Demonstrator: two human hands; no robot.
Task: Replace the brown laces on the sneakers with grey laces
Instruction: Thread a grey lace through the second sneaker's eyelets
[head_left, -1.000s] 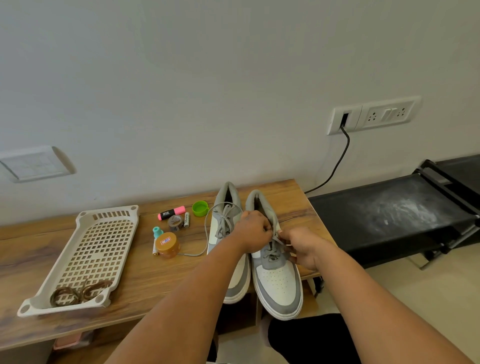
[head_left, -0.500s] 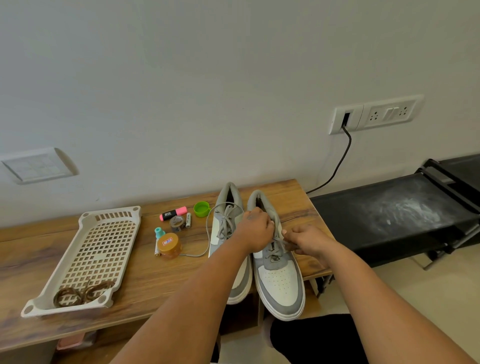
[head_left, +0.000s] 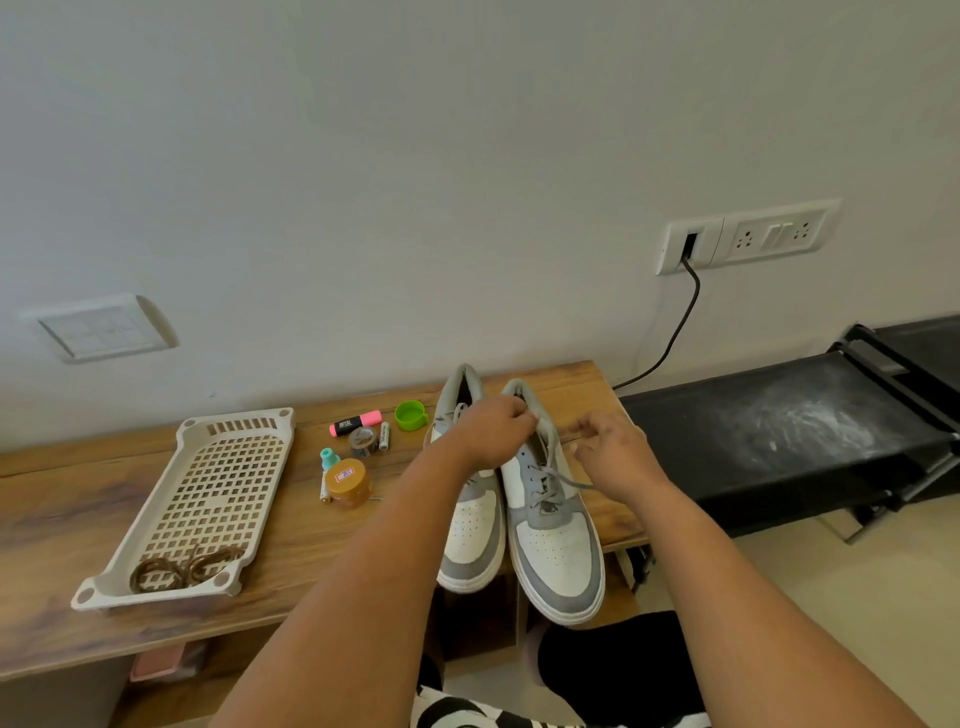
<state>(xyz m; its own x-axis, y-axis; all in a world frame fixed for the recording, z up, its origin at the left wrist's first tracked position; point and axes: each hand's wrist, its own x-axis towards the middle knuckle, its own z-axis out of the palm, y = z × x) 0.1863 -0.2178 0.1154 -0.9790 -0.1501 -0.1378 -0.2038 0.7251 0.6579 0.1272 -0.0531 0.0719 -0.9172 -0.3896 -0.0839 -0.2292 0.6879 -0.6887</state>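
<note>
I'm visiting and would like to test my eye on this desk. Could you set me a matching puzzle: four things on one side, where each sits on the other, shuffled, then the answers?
Things:
1. brown laces
2. green cap
3. pink highlighter
4. black cable

Places:
A. plugged into the wall socket
B. coiled in the near end of the white tray
C. on the desk just left of the left sneaker's heel end
D. on the desk between the tray's far end and the green cap

Pairs: 1-B, 2-C, 3-D, 4-A
</note>
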